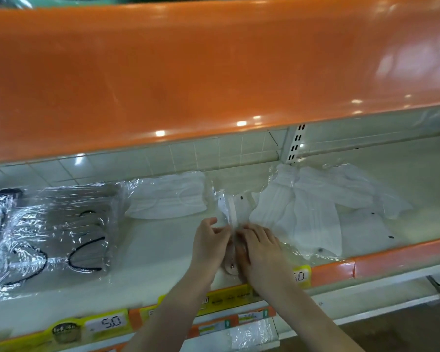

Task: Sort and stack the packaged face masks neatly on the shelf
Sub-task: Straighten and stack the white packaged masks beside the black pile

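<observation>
Two stacks (166, 196) are lying tidy while we are pinching a clear mask packet (230, 212) with left hand (210, 246) and right hand (260, 250), leaving the loose white pile (312, 212) unsorted

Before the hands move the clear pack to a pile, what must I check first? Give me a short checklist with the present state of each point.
1. Left hand has a grip on the clear pack: ok, its fingers pinch the plastic.
2. Right hand steadies the pack: ok, it lies on the plastic; whether it pinches, cannot tell.
3. Pack lies flat and closed: cannot tell, the film is crumpled and glary.
4. White masks on the right are neatly stacked: not ok, they lie fanned and overlapping.
5. White stack further left is tidy enough to receive a pack: ok.
6. Black-strap packs kept apart from white ones: ok.
</observation>
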A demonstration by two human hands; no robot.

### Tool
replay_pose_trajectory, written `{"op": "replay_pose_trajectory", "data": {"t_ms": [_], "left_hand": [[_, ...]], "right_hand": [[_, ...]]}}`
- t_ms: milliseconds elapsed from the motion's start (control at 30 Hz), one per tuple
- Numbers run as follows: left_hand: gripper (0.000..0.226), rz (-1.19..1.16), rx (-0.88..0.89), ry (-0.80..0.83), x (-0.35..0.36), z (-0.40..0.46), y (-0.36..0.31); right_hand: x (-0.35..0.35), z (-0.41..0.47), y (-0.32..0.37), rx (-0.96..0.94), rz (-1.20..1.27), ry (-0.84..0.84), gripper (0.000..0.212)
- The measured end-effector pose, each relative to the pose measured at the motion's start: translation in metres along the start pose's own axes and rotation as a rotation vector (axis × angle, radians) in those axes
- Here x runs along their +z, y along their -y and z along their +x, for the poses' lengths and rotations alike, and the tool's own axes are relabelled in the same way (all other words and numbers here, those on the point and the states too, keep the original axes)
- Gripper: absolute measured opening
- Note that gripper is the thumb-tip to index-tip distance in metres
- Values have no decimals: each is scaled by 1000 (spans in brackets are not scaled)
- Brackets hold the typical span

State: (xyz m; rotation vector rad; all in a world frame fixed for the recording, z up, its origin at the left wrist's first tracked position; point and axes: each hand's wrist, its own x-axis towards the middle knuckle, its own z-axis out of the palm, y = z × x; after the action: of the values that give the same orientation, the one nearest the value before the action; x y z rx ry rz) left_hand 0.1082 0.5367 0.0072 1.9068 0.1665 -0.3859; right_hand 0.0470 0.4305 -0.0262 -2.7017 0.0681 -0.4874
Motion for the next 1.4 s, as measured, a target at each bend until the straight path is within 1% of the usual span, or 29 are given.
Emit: {"op": "replay_pose_trajectory", "data": {"t_ms": [67,133,167,233,300,400,433,500,567,600,633,700,733,800,867,900,967,1033,1067,1133,1267,1333,1367,1400], "left_hand": [[11,43,33,22,0,0,-2],[23,47,86,70,1,-1,-3],[26,45,97,98,2,-2,-5],[19,45,107,128,3,-2,-10],[7,28,106,107,5,-2,-14],[8,-28,138,83,3,-3,-17],[9,-59,153,74,1,-5,-20],[11,-124,166,56,-7,-6,-23],[18,-222,163,43,-18,-3,-24],[24,-289,159,34,-24,-2,-25],[31,-356,163,30,-30,-1,-26],[40,-451,194,26,-41,0,-29],[41,-491,221,27,-46,-1,-31],[35,-553,268,17,-55,-2,-34],[22,-565,300,-27,-63,-4,-35],[15,-574,302,-54,-67,-5,-36],[12,-622,283,-96,-73,-6,-36],[10,-666,263,-98,-78,-8,-35],[9,-676,255,-91,-80,-9,-34],[6,-663,240,-74,-84,-13,-32],[8,-603,242,-90,-94,-15,-23],[9,-543,286,-163,-98,-15,-19],[10,-489,326,-225,-100,-14,-17],[13,-414,374,-298,-101,-14,-15]], "right_hand": [[2,-2,-1,-32,10,-58,28],[3,-3,-1,-35,6,-65,27],[3,-4,-2,-27,5,-55,27],[3,-3,-2,-14,19,-45,28],[1,-3,-2,0,85,-51,29],[-5,0,-2,4,255,-87,27],[-9,1,-3,33,316,-109,27],[-16,6,-4,154,433,-142,29],[-27,14,-3,309,559,-147,22],[-34,19,-2,379,637,-124,18],[-41,26,1,435,704,-83,21],[-53,40,6,490,819,12,29],[-57,46,8,501,882,65,30],[-62,54,14,520,996,170,27],[-66,59,21,514,1054,247,19],[-66,60,24,494,1059,279,13],[-66,60,32,432,1038,351,4],[-63,60,39,376,994,402,3],[-61,60,42,360,971,403,7],[-58,62,45,347,935,364,17],[-53,69,45,336,825,255,19],[-50,72,47,297,694,200,15],[-50,72,48,268,629,162,8],[-50,73,50,244,598,110,5]]}}
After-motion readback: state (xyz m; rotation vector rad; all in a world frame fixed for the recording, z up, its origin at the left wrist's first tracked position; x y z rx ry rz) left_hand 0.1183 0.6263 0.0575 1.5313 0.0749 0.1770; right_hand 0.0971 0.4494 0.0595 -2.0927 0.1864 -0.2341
